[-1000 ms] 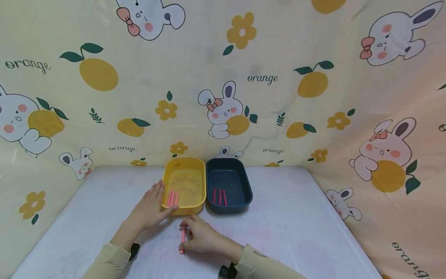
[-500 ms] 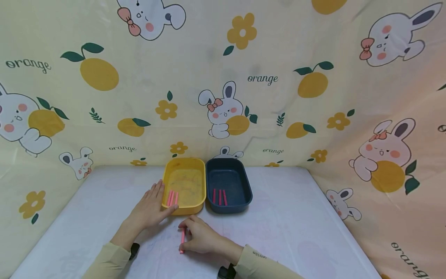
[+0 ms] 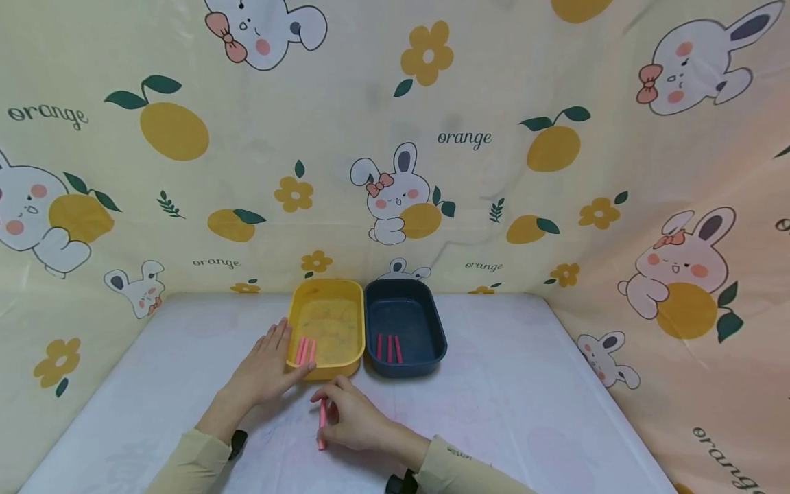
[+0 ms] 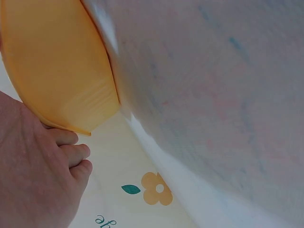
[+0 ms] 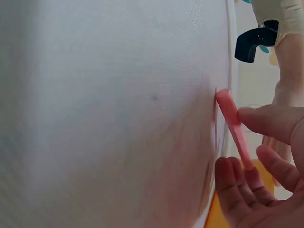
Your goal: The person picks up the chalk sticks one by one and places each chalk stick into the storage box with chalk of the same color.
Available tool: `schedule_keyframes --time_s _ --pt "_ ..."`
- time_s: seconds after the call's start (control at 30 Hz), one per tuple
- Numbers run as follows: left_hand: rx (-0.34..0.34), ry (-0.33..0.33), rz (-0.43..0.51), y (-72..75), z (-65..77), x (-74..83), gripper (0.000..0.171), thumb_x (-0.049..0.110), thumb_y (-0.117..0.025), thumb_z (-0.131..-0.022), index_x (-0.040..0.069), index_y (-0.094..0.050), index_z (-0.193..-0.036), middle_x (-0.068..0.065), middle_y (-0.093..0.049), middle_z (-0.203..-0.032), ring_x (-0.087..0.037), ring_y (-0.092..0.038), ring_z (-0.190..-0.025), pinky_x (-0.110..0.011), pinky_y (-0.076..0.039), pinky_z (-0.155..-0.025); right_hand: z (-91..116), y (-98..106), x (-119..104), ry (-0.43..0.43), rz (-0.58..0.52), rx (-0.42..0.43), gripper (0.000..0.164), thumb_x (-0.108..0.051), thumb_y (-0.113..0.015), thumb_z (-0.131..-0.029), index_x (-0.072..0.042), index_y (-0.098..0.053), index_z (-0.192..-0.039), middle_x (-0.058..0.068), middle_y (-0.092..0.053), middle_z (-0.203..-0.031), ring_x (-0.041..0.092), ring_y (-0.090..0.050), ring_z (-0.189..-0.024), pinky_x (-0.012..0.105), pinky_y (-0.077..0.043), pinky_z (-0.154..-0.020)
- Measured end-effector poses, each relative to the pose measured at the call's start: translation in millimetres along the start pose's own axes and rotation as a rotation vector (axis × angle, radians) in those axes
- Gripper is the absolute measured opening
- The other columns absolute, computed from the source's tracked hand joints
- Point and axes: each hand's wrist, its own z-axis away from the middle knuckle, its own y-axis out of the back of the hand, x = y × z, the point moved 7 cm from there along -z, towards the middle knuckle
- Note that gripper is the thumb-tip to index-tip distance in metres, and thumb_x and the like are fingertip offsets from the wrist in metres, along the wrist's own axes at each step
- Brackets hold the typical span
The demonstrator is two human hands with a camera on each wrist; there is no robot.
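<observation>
A short, slim pink stick [image 3: 322, 427] is pinched between the thumb and fingers of my right hand [image 3: 354, 415], just in front of the yellow tray [image 3: 327, 371]. In the right wrist view, the thumb presses the side of the stick [image 5: 233, 124] and its far end meets the fingers. Its near end is at or close to the tabletop. My left hand [image 3: 267, 367] rests against the yellow tray's near left corner, fingers straight along the outer side and thumb on the front rim. Three pink sticks [image 3: 306, 350] lie inside that tray.
Touching the yellow tray on its right stands a dark blue tray [image 3: 406, 370] with three darker pink sticks [image 3: 389, 349] in it. Both are on a white-covered table [image 3: 494, 405], before a patterned cloth backdrop [image 3: 345, 103].
My right index finger has lifted slightly and shifted left along the pink stick. The left hand and both trays stay where they were.
</observation>
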Motion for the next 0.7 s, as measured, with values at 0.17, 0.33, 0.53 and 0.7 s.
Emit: schedule_keyframes --time_s 0.17,0.33,0.53,0.7 --pt "0.007 -0.002 -0.015 1.2 0.4 0.7 0.105 0.066 -0.052 -0.100 -0.016 -0.022 -0.157 -0.032 -0.016 -0.168 -0.051 -0.020 -0.154 -0.063 -0.023 -0.123 0.3 -0.4 0.1 0.020 -0.093 0.021 0.043 -0.003 -0.082 -0.084 -0.010 -0.067 -0.124 -0.005 -0.050 -0.104 -0.004 -0.058 -0.082 0.014 -0.053 -0.075" --pt "0.000 0.004 -0.014 0.7 0.1 -0.1 0.107 0.068 -0.051 -0.099 -0.016 -0.020 -0.157 -0.032 -0.015 -0.168 -0.051 -0.018 -0.154 -0.063 -0.022 -0.124 1.0 -0.3 -1.0 0.028 -0.164 0.037 0.039 0.001 -0.078 -0.086 -0.008 -0.068 -0.122 -0.006 -0.049 -0.105 -0.003 -0.060 -0.087 0.014 -0.055 -0.078" --pt "0.004 0.002 -0.016 0.4 0.1 -0.8 0.109 0.071 -0.048 -0.099 -0.016 -0.021 -0.157 -0.032 -0.015 -0.168 -0.051 -0.019 -0.154 -0.063 -0.022 -0.124 3.1 1.2 -4.1 0.054 -0.193 0.057 0.035 0.005 -0.077 -0.087 -0.006 -0.068 -0.119 -0.004 -0.051 -0.106 -0.001 -0.060 -0.092 0.016 -0.057 -0.079" --pt "0.016 -0.006 -0.014 0.3 -0.3 -1.5 0.107 0.069 -0.050 -0.099 -0.016 -0.022 -0.157 -0.032 -0.016 -0.168 -0.051 -0.020 -0.154 -0.063 -0.022 -0.124 4.3 1.4 -5.4 0.063 -0.193 0.064 0.035 0.006 -0.078 -0.086 -0.005 -0.069 -0.118 -0.005 -0.056 -0.105 -0.002 -0.061 -0.090 0.015 -0.057 -0.077"
